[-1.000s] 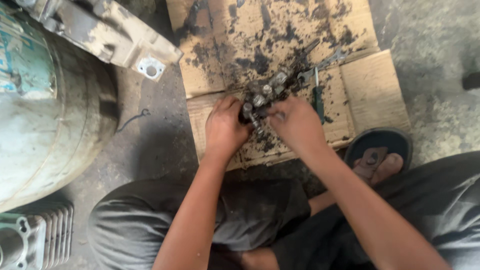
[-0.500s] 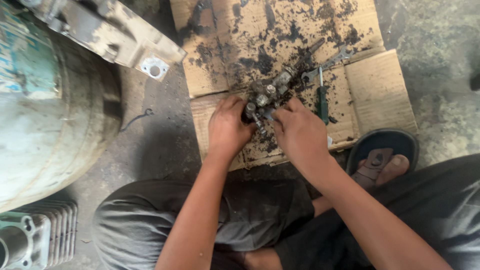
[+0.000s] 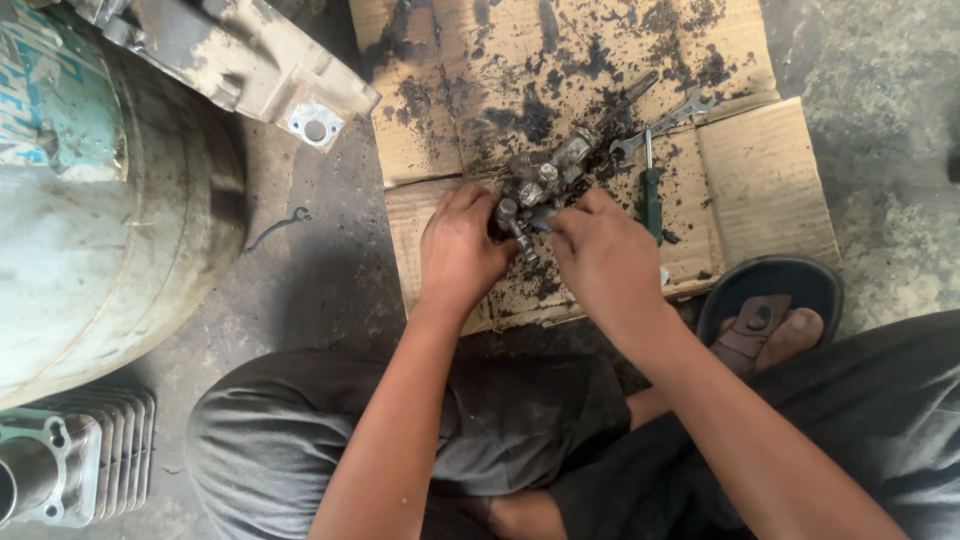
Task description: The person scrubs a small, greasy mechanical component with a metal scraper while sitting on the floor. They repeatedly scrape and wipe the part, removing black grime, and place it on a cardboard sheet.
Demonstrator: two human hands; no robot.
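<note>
A greasy metal valve assembly lies on oil-stained cardboard on the floor. My left hand grips its near left end. My right hand pinches a small part at the assembly's near side, fingers closed on it. A bolt sticks out between the two hands. Just right of my right hand lies a green-handled screwdriver, with two spanners beyond it on the cardboard.
A large pale cylindrical tank fills the left side, with a metal bracket above it. A finned engine cylinder sits at bottom left. A small wire hook lies on the concrete. My sandalled foot rests at the cardboard's right edge.
Both hands stay on the assembly; my right hand's fingers have shifted slightly on the small part. The view has drifted a little.
</note>
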